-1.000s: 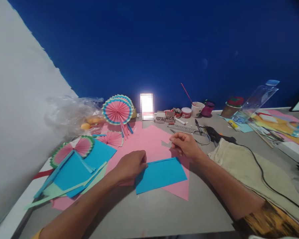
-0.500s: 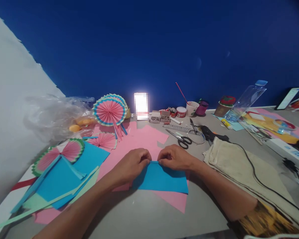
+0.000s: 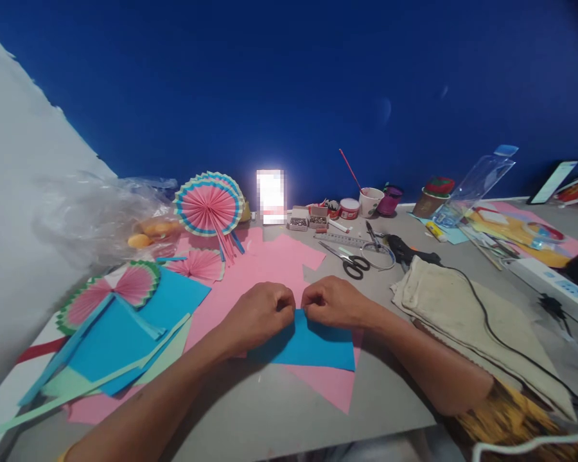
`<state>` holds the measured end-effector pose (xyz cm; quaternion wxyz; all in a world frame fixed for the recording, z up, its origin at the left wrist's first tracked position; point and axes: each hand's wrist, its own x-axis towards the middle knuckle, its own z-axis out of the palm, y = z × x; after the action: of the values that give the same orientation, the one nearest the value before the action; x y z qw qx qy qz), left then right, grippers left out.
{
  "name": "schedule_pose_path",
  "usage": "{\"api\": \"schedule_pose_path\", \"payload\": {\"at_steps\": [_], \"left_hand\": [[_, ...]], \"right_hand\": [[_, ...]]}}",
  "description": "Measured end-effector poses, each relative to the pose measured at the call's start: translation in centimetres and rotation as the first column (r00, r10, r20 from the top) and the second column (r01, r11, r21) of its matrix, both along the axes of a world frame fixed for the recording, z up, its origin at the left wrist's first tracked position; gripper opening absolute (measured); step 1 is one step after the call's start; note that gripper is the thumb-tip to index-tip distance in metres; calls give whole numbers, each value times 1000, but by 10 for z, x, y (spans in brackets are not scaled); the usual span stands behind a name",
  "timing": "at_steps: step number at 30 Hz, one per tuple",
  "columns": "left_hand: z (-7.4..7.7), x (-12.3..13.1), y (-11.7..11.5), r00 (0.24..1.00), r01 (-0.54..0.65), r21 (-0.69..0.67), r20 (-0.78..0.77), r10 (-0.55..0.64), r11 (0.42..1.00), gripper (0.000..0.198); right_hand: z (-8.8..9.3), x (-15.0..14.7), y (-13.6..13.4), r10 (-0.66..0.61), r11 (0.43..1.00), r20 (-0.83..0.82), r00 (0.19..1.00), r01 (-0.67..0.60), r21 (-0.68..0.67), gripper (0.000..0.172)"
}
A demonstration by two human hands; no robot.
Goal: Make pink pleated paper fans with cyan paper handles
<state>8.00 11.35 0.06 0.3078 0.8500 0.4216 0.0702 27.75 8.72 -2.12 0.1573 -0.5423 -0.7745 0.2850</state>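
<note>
A sheet of blue paper (image 3: 313,346) lies near the front of the table, over pink paper (image 3: 264,273). My left hand (image 3: 267,311) pinches its far edge, fingers curled closed. Close beside it, my right hand (image 3: 334,303) is closed on the same edge, a small gap between the two. The fingertips are partly hidden behind the knuckles. To the left lie another blue sheet (image 3: 168,298) and a pleated pink paper fan with a green rim (image 3: 137,285). A round pleated fan in pink, blue and pale green (image 3: 209,205) stands behind.
Black-handled scissors (image 3: 354,264), a clear ruler (image 3: 341,240) and a glue gun (image 3: 407,250) lie beyond my right hand. A folded beige cloth (image 3: 453,301) with a black cord is at right, near a white power strip (image 3: 553,285). A tilted plastic bottle (image 3: 476,186) stands behind.
Both hands stay on the far edge of the blue paper, their fingers curled more tightly. The narrow folded strip seen between them earlier no longer shows. The view has shifted slightly.
</note>
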Motion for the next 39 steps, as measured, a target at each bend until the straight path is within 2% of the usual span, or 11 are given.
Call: {"api": "schedule_pose_path", "payload": {"at_steps": [7,11,13,15,18,19,20,24,29,34,39], "left_hand": [[3,-22,21,988,-50,-156,134,71,986,21],[9,-41,36,968,-117,-166,199,150,979,20],[11,-48,40,949,-169,-162,240,205,972,20],[11,-50,41,931,-198,-175,275,241,964,22],[8,-47,39,922,-207,-182,292,254,961,25],[7,-45,38,921,-213,-177,293,258,961,26],[6,-43,37,921,-217,-173,290,260,961,26],[5,-37,32,943,-172,-143,261,205,975,24],[2,-26,23,958,-119,-37,259,124,992,22],[-1,-9,8,927,-127,-67,347,142,990,21],[-3,1,0,913,-185,-109,350,212,977,17]], "right_hand": [[7,35,10,-41,984,-110,993,21,-176,16],[10,58,18,-188,966,-204,961,143,-216,15],[10,63,22,-291,952,-296,910,245,-184,14],[8,61,23,-335,942,-473,815,273,-196,19],[2,46,21,-244,964,-662,709,106,-242,37],[0,40,19,-205,969,-665,718,55,-240,37],[-2,34,18,-203,973,-661,722,73,-218,33],[-5,16,13,-281,959,-607,743,248,-141,24],[1,4,6,-244,967,-582,776,242,-83,19],[2,-6,-1,-206,977,-572,794,205,-67,20],[1,-12,-4,-179,972,-528,830,233,37,26]]}}
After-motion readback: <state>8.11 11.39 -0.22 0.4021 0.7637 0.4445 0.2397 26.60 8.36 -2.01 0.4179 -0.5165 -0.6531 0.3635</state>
